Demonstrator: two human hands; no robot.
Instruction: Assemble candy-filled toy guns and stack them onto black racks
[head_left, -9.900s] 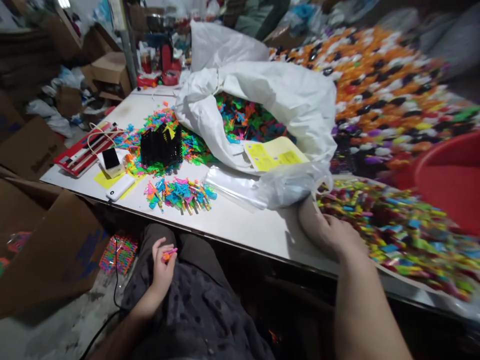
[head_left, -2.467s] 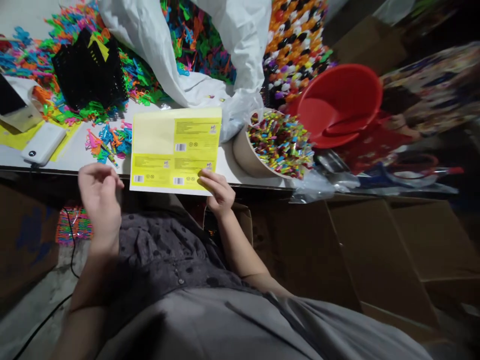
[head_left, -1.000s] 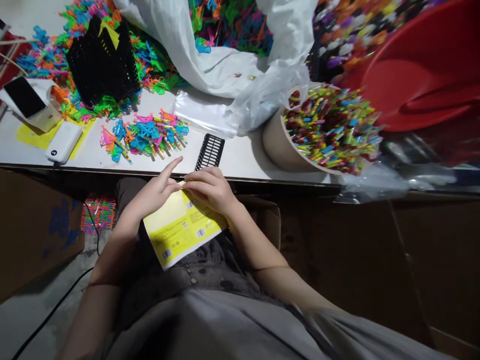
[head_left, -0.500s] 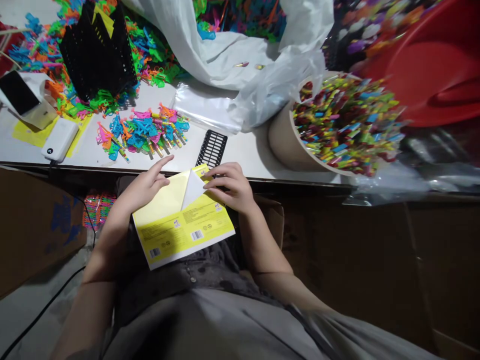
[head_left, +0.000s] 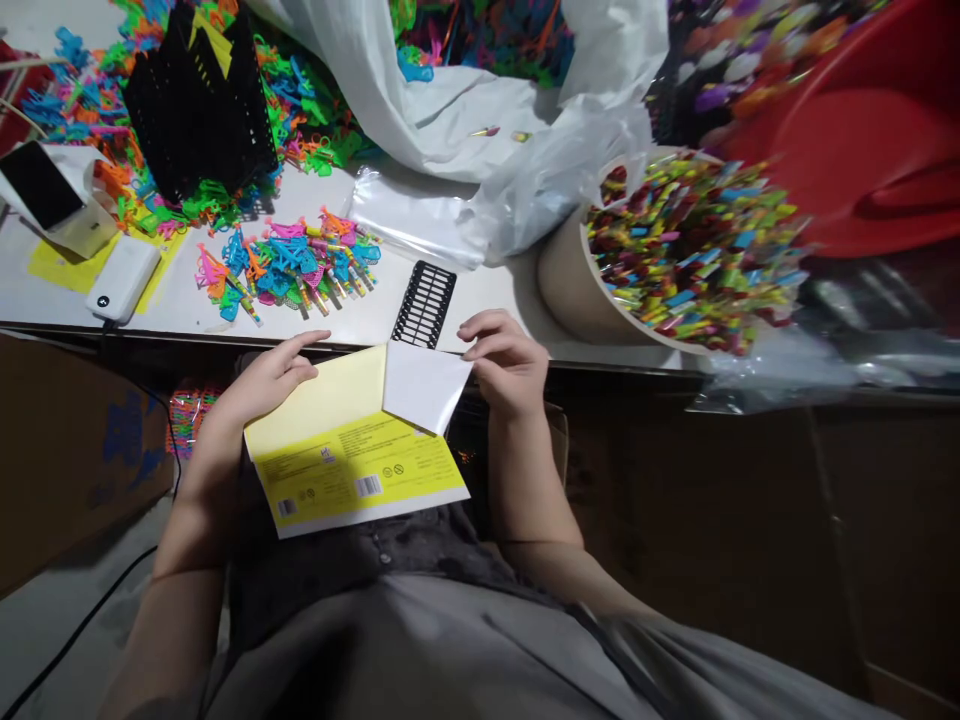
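A yellow printed sheet (head_left: 322,490) with barcodes and small text lies over my lap, below the table edge. Its upper left part shows a plain pale yellow surface (head_left: 337,385). On the upper right, a white flap (head_left: 424,385) is lifted and stretched out. My left hand (head_left: 270,382) grips the sheet's upper left edge, forefinger extended; the thumb's contact is partly hidden. Thumb and fingertips of my right hand (head_left: 506,360) pinch the flap's right corner. Just beyond the flap, a black slotted plastic piece (head_left: 424,305) rests on the table.
Small colourful plastic toys (head_left: 289,260) lie in a pile on the white table, behind my left hand. Black slotted baskets (head_left: 202,120), a white power bank (head_left: 124,280), clear bags (head_left: 412,215) and a full bucket (head_left: 566,270) stand around. Right of these is a red basin (head_left: 862,140).
My right hand has moved right, drawing the white flap out so that more of it shows. My left hand and the sheet have shifted slightly left.
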